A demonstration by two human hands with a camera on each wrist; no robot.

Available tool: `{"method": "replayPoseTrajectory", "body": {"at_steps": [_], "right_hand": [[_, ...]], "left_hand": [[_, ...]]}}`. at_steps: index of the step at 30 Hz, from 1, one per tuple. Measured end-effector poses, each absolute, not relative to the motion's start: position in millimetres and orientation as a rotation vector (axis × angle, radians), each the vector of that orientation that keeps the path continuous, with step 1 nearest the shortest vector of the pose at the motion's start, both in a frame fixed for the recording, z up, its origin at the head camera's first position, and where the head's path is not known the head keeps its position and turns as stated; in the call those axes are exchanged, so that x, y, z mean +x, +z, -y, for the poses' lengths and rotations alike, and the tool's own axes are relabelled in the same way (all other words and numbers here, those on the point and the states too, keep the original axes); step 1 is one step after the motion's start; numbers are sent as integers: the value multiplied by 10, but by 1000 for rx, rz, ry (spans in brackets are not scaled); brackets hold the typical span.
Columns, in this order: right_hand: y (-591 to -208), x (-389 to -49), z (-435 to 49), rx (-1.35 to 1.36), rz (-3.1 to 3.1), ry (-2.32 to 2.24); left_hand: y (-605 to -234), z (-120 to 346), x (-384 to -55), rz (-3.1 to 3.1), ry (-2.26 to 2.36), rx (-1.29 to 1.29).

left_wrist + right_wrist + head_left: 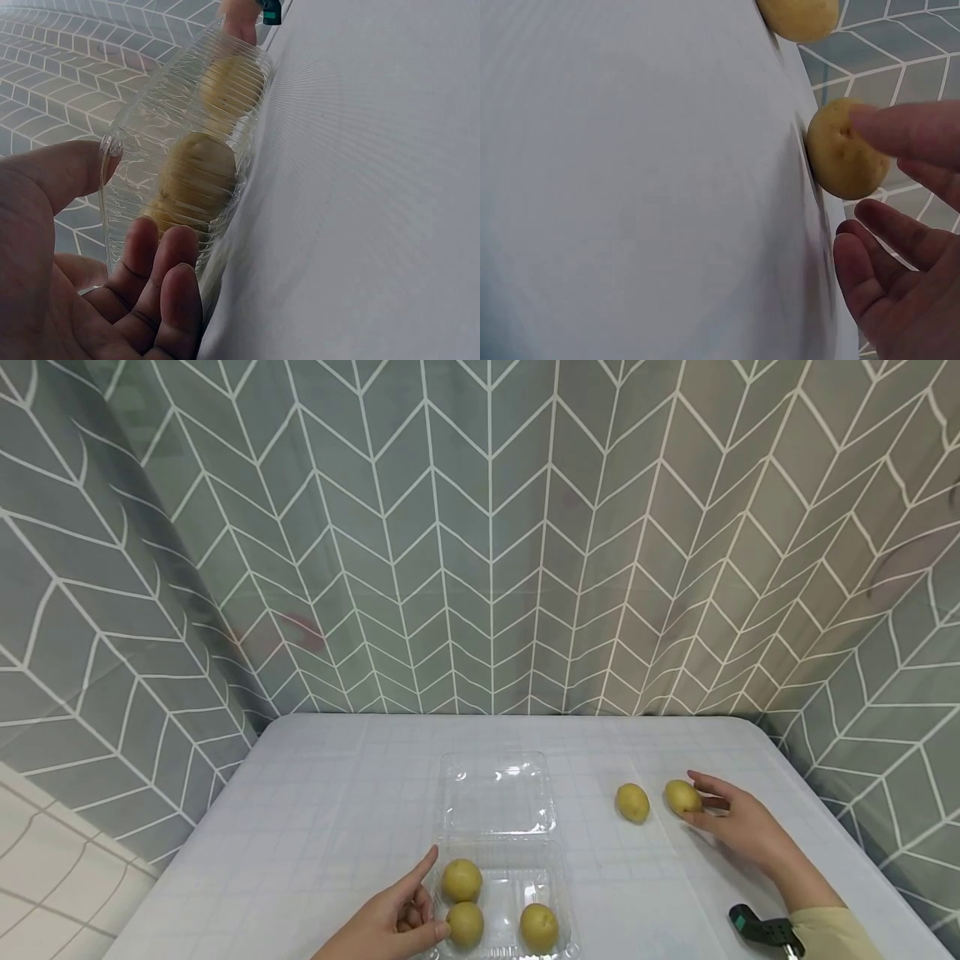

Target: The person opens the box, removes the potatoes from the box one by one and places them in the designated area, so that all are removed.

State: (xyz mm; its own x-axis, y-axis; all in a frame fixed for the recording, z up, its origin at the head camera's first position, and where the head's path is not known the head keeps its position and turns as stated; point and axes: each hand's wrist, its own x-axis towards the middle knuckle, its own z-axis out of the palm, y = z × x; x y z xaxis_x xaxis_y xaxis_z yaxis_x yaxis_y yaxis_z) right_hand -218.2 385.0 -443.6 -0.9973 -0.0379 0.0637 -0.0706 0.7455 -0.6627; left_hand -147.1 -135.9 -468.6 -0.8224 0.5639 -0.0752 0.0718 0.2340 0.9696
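My left hand (397,910) grips the left edge of a clear plastic clamshell box (498,910), thumb on its rim and several fingers curled against its ribbed outer wall. Inside the box are three yellow potatoes: an upper-left potato (461,881), a lower-left potato (465,925) and a right-hand potato (539,928). Over on the right, my right hand (738,827) is spread around the near side of a loose potato (844,154), which sits on the table. The thumb overlaps that potato in the right wrist view; the lower fingers are apart from it.
Another loose potato (633,802) lies left of the right hand. The box's lid (497,793) lies folded back toward the far side. A white cloth covers the table (322,810). Grey patterned curtains (487,527) hang behind and at both sides.
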Motion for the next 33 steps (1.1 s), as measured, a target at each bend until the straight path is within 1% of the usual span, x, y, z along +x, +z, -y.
{"method": "replayPoseTrajectory", "body": {"at_steps": [11,23,33], "right_hand": [[-4275,-2126,-3860,34,2899,1131],[-4154,-2090,-3776,46,2884,1134],[-4002,-2029,-3601,112,2851,1102]], "left_hand": [[-4698,1369,-1465,-2127,1603,605],[-4700,1361,-1472,-2140,1609,660],[-4673,1356,-1462,-2145,1604,625]]}}
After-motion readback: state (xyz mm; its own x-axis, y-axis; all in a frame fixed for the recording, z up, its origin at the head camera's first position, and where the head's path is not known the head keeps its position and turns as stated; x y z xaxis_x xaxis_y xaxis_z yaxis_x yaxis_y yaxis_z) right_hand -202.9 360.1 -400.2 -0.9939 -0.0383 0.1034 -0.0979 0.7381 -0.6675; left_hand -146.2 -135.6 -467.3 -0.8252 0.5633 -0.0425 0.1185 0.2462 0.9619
